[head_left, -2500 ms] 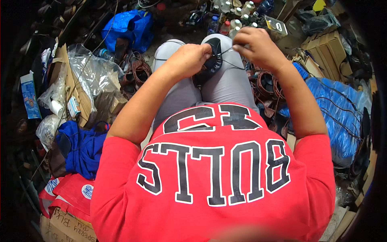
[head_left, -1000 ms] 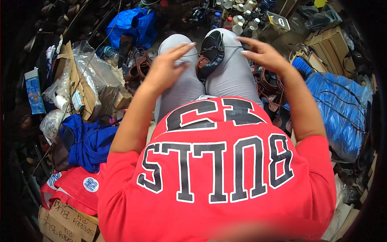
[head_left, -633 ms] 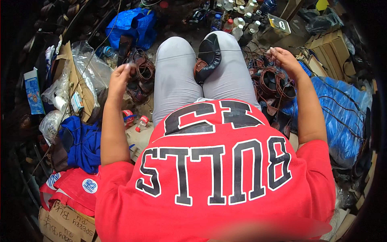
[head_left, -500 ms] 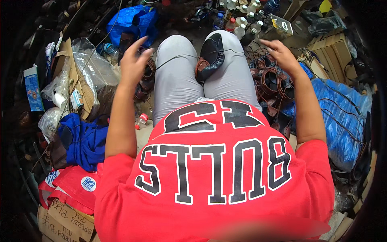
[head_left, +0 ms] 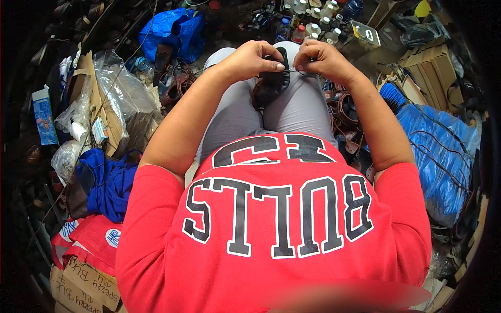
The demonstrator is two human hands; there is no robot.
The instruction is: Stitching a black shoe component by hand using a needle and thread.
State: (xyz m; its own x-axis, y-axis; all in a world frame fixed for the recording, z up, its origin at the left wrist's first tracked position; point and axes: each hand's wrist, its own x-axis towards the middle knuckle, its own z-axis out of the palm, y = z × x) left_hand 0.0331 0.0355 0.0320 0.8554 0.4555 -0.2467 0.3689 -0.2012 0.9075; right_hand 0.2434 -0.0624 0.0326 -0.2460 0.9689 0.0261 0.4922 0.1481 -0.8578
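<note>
Black shoe [head_left: 271, 89]: it's lying along the inner side of the right thigh, near the knee, and I'm seeing its top partly covered by the left hand.
Right fingers: they're bunching together and pinching a thin strand [head_left: 290, 69], too small for me to make out fully.
Left fingers: thumb and forefinger are curling over the shoe; I can't tell from here whether they're gripping anything.
Hands: the left hand [head_left: 257, 59] and the right hand [head_left: 324, 60] are facing each other, just apart, with the strand bridging the gap.
Lap: grey trousers [head_left: 298, 112] are supporting the work, and a red shirt [head_left: 282, 208] is filling my lower view.
Beyond the knees: capped bottles [head_left: 313, 26] are crowding together, with a blue bag [head_left: 169, 36] sitting off to the left.
Right side: brown leather pieces [head_left: 347, 109] are lying by the leg, and a blue plastic bundle [head_left: 441, 156] is resting farther out.
Left side: clear plastic [head_left: 117, 83] is slumping above a blue cloth [head_left: 107, 188].
</note>
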